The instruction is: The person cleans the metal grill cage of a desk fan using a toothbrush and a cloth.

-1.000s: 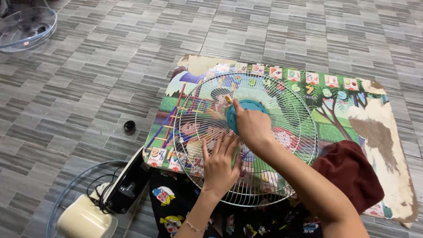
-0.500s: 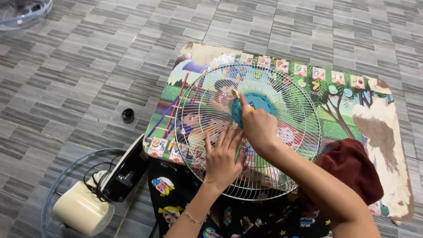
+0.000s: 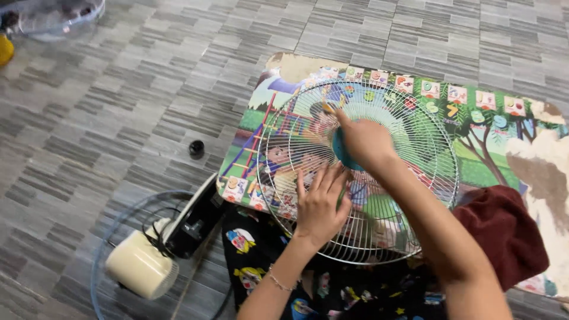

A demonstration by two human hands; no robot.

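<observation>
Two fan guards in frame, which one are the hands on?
The round white wire fan guard lying on the colourful picture mat; left hand and right hand press on it. The other guard, lower left, surrounds the cream motor.

Both hands out in front, arms bare, coming up from near edge. Left hand [image 3: 320,204]: palm down, flat, fingers [image 3: 325,178] spread and pointing far, wrist straight w/ thin bracelet; forearm runs near-left to center. Right hand [image 3: 366,142]: farther out, back of hand up, fingers curled under, index tip pointing far-left. Right forearm angles from near-right, crossing just right of left hand. Hands close, not touching.
</observation>
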